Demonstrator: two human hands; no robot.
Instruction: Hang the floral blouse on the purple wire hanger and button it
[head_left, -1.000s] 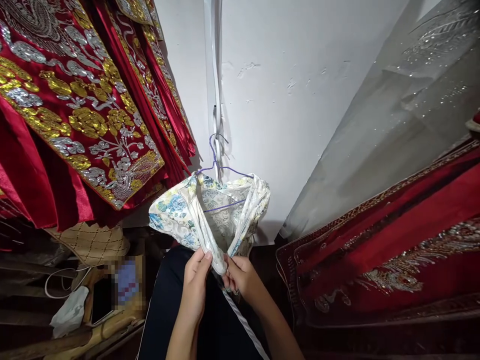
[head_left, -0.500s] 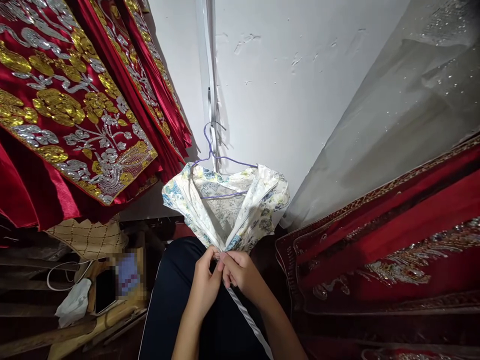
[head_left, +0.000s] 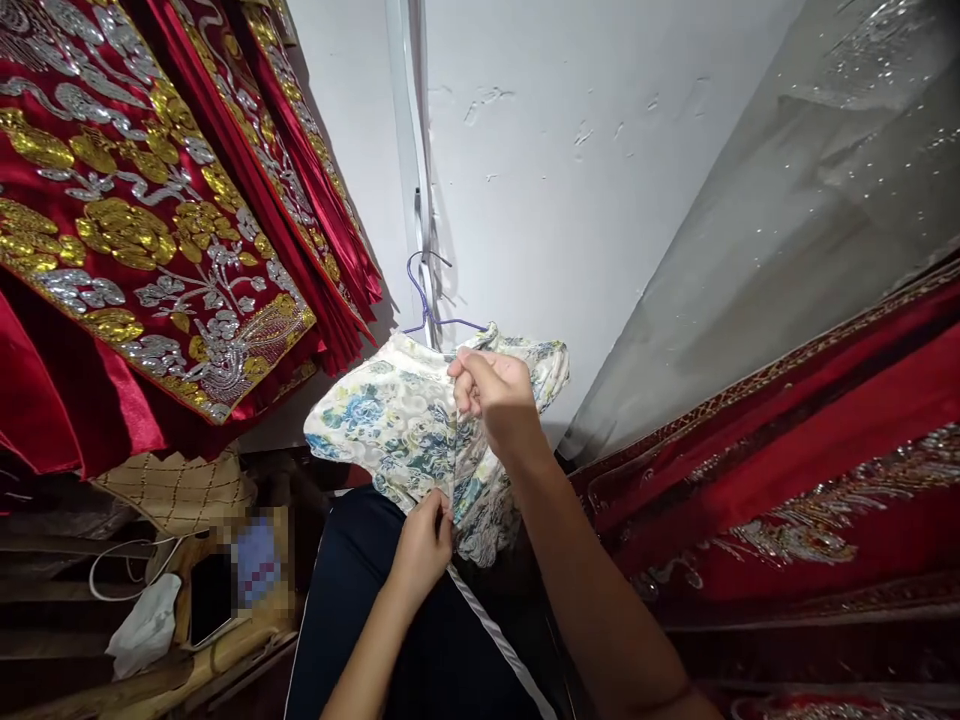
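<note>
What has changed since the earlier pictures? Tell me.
The right hand has moved up from the lower front of the shirt to its collar, near the hanger. The shirt's front, open in a V before, now meets along a line. The left hand still pinches the lower front; the shirt remains on the hanger.
</note>
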